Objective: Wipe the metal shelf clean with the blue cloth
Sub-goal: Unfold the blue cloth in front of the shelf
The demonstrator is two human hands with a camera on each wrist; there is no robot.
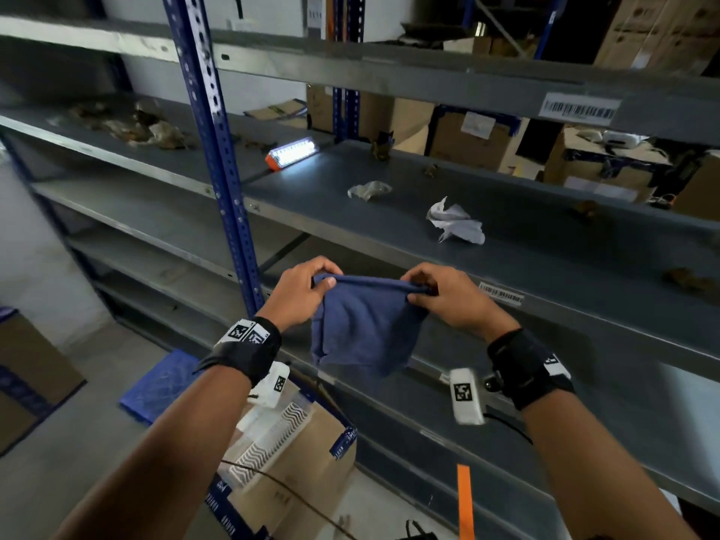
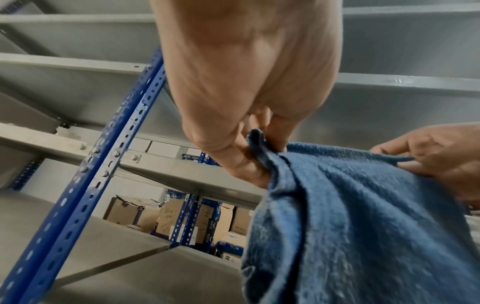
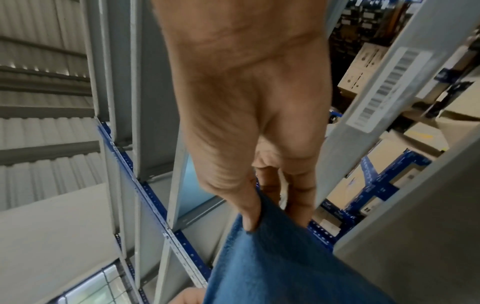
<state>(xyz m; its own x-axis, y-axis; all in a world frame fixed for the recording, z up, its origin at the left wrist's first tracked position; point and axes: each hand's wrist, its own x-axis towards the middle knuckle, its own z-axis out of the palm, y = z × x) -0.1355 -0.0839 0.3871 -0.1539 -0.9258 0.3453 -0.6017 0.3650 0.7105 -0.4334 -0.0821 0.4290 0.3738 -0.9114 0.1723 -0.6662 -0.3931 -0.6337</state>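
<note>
A blue cloth (image 1: 362,325) hangs in the air in front of the grey metal shelf (image 1: 545,235). My left hand (image 1: 307,290) pinches its top left corner and my right hand (image 1: 440,294) pinches its top right corner, so the top edge is stretched between them. In the left wrist view the left hand (image 2: 249,148) pinches the folded edge of the blue cloth (image 2: 350,226). In the right wrist view the right hand (image 3: 259,207) pinches the blue cloth (image 3: 280,267) between thumb and fingers. Both hands are a little below and in front of the shelf's front edge.
On the shelf lie crumpled white paper (image 1: 454,222), a crumpled clear wrapper (image 1: 368,190), brown scraps (image 1: 687,278) and a lit orange-ended lamp (image 1: 292,153). A blue perforated upright (image 1: 218,150) stands to the left. Cardboard boxes (image 1: 288,461) sit on the floor below.
</note>
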